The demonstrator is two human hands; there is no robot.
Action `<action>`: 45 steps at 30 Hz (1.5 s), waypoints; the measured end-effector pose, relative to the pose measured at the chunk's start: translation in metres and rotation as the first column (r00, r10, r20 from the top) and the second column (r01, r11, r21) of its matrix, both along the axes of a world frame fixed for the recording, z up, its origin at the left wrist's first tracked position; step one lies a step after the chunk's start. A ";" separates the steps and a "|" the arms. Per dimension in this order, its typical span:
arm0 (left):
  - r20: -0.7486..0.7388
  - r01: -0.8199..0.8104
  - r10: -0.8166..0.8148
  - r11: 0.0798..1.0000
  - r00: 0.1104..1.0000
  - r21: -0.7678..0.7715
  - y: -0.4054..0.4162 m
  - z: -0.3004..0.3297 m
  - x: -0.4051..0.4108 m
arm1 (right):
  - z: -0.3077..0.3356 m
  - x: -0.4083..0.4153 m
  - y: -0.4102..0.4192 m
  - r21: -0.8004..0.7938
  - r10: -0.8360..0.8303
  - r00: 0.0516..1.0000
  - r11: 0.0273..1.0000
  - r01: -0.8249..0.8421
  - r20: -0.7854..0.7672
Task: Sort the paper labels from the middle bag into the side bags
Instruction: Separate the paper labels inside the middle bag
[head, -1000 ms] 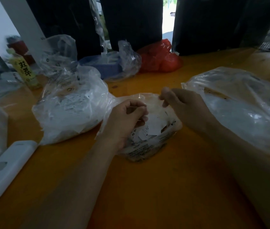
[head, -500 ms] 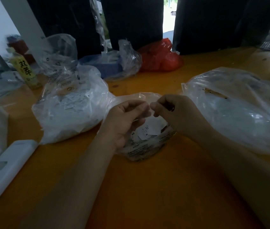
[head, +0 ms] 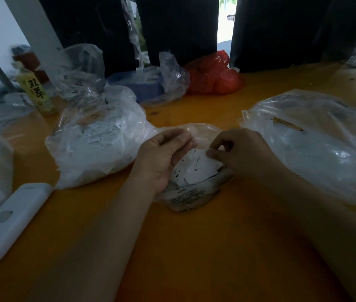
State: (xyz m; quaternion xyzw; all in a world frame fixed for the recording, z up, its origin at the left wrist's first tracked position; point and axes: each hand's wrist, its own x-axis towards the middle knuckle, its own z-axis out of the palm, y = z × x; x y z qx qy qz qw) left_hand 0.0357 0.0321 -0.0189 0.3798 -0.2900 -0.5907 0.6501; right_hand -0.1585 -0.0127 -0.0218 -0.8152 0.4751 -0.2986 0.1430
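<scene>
Our right hand (head: 241,155) pinches a label (head: 203,165) over the middle bag (head: 194,192); our left hand (head: 164,158) curls loosely, apparently empty. Stuck-together labels may missort.

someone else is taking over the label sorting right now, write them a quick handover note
Left hand: over the left side of the middle bag, fingers curled; whether it holds a label cannot be told.
Right hand: pinching a white paper label at the mouth of the middle bag.
Left side bag: on the table, bulging with white labels.
Right side bag: on the table, its contents hazy through the plastic.
Done: many labels are already in the left bag.
Left: labels marked XS, XL and S remain in the middle bag; the pinched one probably goes to a side bag next.
</scene>
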 end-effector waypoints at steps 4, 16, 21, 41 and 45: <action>0.021 0.018 -0.018 1.000 1.000 0.014 0.001 0.002 -0.001 | 0.003 -0.005 -0.001 0.014 -0.043 0.988 0.999 0.041 0.147; -0.023 -0.024 0.025 0.999 0.999 0.029 0.002 0.005 0.000 | 0.007 -0.008 0.001 0.155 -0.033 0.881 0.987 -0.046 0.472; -0.015 -0.031 0.032 0.999 0.999 0.029 0.001 0.004 0.000 | 0.008 -0.010 -0.002 0.104 -0.047 0.845 0.995 -0.010 0.532; 0.133 0.017 -0.016 1.000 0.991 -0.002 0.005 0.006 -0.004 | 0.011 -0.006 0.002 0.167 -0.032 0.699 0.978 -0.126 0.715; 0.181 0.041 -0.034 0.999 0.983 -0.032 0.005 0.003 -0.004 | 0.010 -0.004 0.004 0.089 0.027 0.791 0.991 -0.103 0.612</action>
